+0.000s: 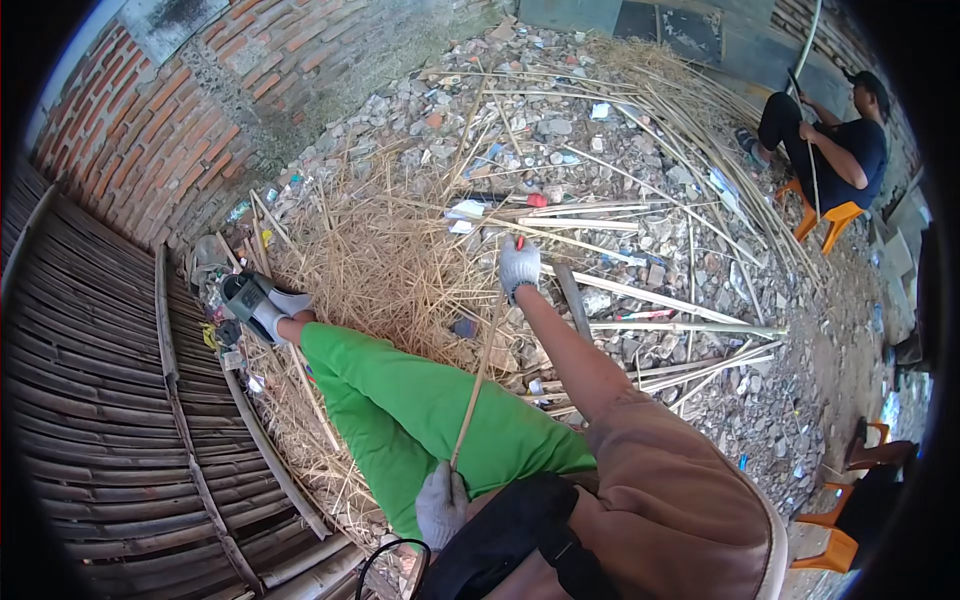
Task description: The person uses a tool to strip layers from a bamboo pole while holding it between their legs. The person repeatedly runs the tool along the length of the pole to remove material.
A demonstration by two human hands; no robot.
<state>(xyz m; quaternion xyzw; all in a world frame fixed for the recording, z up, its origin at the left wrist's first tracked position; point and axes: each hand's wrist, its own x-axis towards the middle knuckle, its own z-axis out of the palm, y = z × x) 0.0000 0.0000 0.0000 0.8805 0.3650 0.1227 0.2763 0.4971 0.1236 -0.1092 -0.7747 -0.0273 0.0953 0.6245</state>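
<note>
My left hand (440, 507), in a grey-white knit glove, is closed around the lower end of a thin bamboo strip (476, 395) by my lap. The strip slants up across my green trousers (400, 385) toward my right hand. My right hand (520, 267), gloved too, reaches out over the ground with its fingers curled round a red-ended handle (520, 243); the rest of that tool is hidden. Just beyond it lies a dark, long tool with a red end (537, 200). A flat dark piece of wood (573, 300) rests beside my right wrist.
Pale bamboo strips (690, 322) lie across rubble to the right. Straw-like shavings (360, 260) cover the ground before my feet. A bamboo slat panel (110, 400) stands left, a brick wall (150, 130) behind. A person (840, 150) holding a strip sits on an orange stool (840, 225).
</note>
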